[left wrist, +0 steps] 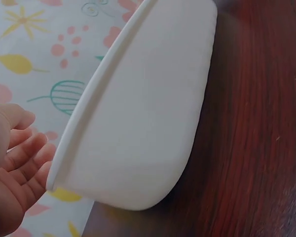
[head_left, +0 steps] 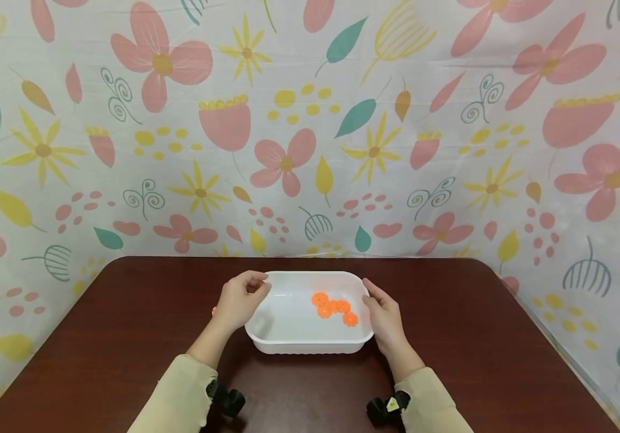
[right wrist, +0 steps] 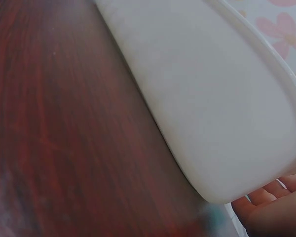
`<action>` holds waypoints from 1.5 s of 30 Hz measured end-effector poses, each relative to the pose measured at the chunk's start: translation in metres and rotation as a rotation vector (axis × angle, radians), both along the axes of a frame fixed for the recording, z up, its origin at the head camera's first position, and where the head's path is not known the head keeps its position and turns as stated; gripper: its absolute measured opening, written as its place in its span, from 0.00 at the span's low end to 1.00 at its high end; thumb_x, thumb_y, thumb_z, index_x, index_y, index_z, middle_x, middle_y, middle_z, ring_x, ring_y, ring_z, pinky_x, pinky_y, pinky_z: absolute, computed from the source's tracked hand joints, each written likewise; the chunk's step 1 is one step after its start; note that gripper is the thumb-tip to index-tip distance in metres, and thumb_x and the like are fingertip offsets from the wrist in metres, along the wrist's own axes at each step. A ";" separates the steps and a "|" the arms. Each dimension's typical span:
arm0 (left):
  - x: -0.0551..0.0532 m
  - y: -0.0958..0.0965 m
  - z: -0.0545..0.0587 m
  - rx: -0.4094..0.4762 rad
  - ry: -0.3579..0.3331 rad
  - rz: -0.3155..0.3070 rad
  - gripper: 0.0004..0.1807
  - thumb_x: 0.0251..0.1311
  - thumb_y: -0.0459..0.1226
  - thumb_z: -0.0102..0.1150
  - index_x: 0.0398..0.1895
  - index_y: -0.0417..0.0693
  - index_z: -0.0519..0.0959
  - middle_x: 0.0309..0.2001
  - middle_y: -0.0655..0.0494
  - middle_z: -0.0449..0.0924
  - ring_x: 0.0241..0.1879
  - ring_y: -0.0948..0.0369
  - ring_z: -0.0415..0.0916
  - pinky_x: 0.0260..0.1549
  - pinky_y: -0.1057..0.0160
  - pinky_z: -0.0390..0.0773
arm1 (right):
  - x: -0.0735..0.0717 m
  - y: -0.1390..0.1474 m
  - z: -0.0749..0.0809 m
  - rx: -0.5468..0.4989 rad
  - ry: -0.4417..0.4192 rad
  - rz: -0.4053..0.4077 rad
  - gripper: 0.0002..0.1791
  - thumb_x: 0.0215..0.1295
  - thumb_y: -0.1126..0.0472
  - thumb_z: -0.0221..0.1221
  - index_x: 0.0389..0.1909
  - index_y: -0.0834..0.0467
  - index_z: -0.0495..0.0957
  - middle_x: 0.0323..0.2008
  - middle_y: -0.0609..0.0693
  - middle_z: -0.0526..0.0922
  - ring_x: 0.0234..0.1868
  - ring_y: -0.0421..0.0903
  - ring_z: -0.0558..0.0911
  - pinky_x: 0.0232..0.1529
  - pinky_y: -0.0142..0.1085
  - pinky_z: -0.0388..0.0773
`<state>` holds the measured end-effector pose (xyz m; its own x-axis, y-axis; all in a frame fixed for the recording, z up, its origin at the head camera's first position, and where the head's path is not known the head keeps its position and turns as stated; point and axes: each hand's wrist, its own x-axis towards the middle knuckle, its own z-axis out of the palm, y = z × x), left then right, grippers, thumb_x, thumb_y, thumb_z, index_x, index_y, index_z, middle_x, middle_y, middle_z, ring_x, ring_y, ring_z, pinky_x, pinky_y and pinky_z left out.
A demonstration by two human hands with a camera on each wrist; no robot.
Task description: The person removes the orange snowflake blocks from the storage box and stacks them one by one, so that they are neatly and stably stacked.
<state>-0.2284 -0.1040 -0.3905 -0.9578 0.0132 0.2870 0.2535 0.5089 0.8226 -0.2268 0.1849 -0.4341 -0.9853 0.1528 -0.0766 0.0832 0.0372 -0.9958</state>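
Note:
A white rectangular plastic basin (head_left: 299, 347) with rounded corners stands on the table in the head view. Several orange flower-shaped pieces (head_left: 325, 311) lie inside it, grouped toward its right half. At the basin's left rim is my left hand (head_left: 238, 300); in the left wrist view its thumb and loosely bent fingers (left wrist: 27, 158) show beside the rim, with a gap between thumb and fingers. My right hand (head_left: 385, 316) grips the right rim, thumb over the edge and fingers against the outer wall. The right wrist view shows those fingers (right wrist: 266, 192) partly hidden under the rim.
A small orange bit (head_left: 213, 311) peeks out left of my left wrist, mostly hidden. The dark reddish-brown table (head_left: 153, 313) extends around the basin. Behind it hangs a floral-patterned cloth (head_left: 288, 120). Black wrist cameras (head_left: 225, 398) sit on both sleeves.

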 end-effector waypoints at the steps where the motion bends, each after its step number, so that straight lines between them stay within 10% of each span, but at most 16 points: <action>1: 0.000 0.002 0.000 -0.006 0.002 -0.006 0.12 0.57 0.36 0.61 0.43 0.41 0.82 0.32 0.52 0.83 0.32 0.59 0.78 0.31 0.66 0.77 | 0.000 0.000 -0.001 -0.002 0.005 0.000 0.25 0.70 0.65 0.45 0.68 0.59 0.63 0.70 0.56 0.62 0.69 0.50 0.61 0.68 0.45 0.61; 45: -0.022 0.068 -0.011 -0.158 -0.053 -0.248 0.16 0.56 0.35 0.62 0.46 0.35 0.78 0.40 0.45 0.83 0.39 0.53 0.80 0.40 0.59 0.79 | 0.000 -0.004 -0.001 0.000 0.001 -0.014 0.25 0.70 0.64 0.44 0.68 0.59 0.62 0.70 0.56 0.62 0.67 0.49 0.64 0.66 0.44 0.64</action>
<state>-0.2502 -0.0362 -0.4020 -0.9335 0.2892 0.2121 0.3446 0.5596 0.7537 -0.2272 0.1804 -0.4347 -0.9831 0.1670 -0.0752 0.0823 0.0362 -0.9959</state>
